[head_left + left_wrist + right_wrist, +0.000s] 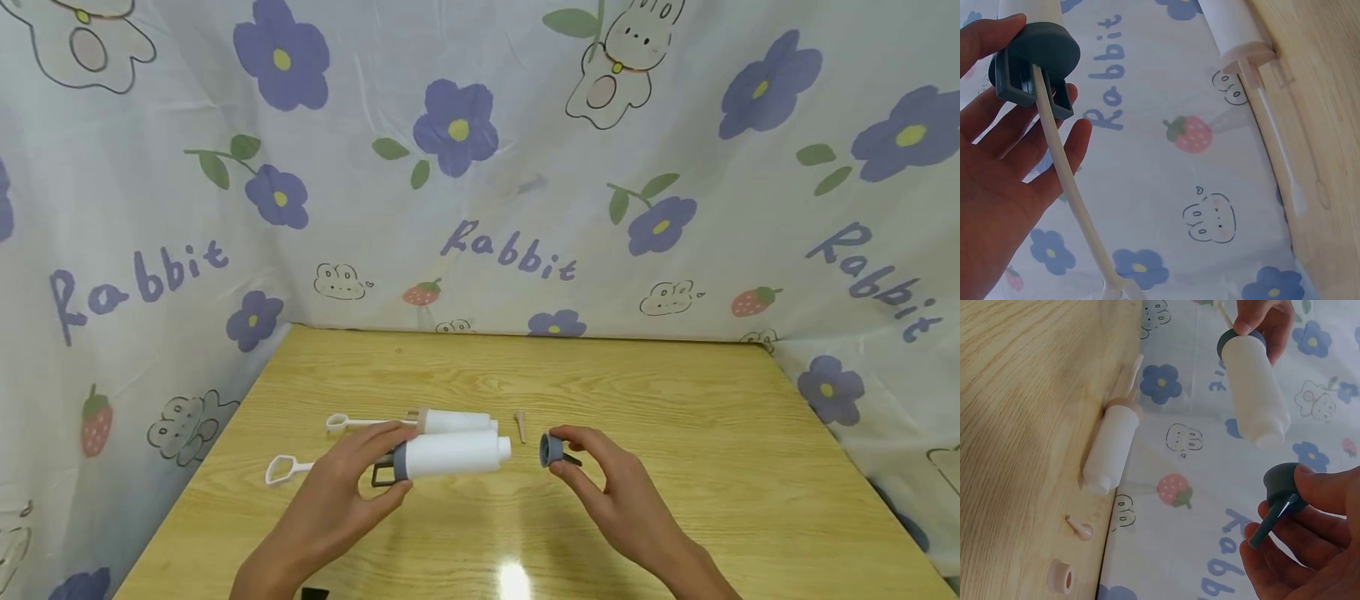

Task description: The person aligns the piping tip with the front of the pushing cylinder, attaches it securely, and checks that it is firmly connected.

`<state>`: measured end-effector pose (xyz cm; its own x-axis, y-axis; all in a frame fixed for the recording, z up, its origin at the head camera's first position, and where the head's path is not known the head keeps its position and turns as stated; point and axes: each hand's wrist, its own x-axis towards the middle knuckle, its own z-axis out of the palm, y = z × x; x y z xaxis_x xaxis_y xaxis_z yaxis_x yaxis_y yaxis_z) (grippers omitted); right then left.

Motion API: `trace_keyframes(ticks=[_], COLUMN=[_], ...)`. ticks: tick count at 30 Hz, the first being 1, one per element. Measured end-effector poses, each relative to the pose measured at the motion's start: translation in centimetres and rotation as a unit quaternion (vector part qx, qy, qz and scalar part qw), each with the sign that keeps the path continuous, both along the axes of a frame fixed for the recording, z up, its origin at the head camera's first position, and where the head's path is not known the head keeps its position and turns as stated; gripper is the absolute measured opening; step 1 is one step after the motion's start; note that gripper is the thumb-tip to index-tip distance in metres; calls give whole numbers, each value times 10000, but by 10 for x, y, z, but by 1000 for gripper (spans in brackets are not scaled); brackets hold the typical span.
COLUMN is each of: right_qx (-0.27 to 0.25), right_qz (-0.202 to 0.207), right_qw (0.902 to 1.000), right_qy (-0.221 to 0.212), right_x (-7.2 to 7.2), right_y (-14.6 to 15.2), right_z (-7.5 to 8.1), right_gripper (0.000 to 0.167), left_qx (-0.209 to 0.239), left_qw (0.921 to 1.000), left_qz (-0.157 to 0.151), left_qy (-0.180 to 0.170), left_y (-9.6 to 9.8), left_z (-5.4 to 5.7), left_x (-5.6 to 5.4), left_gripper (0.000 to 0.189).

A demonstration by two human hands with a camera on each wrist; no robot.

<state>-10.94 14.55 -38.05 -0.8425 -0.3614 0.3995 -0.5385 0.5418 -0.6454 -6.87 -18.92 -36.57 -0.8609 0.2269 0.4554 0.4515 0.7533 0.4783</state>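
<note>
My left hand grips a white syringe-like tube by its dark blue-grey collar, raised above the table. From that collar, with its square side loops, a thin white rod runs back to a looped handle. The tube's narrower tip points toward my right hand. Between thumb and fingers, my right hand pinches a dark blue-grey cap with a slim spout sticking out. A gap separates cap and tube tip.
A second white tube with a beige collar lies on the wooden table, its rod behind. Near its tip are a small beige cone piece and a beige ring. A patterned cloth stands around the table.
</note>
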Motion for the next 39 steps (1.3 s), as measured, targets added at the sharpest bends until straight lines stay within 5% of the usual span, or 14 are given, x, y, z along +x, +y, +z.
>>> trace_keyframes(ticks=[9,24,39], right_qx=[13,41,27], right_qz=[106,306,437], right_qw=[9997,9988,9982], right_qy=[226,380,399], right_x=[0,9,10], right_y=[0,-1,-7], right_z=[-6,-20,-22], right_gripper=[34,36,38], left_qx=[-98,-179,-275], left_qw=[9999,9986,9982], left_qz=[6,-140,-208], left_qy=[126,479,494], left_y=[5,18,23], left_z=[1,-13,-18], left_x=[5,16,12], left_gripper=[64,57,53])
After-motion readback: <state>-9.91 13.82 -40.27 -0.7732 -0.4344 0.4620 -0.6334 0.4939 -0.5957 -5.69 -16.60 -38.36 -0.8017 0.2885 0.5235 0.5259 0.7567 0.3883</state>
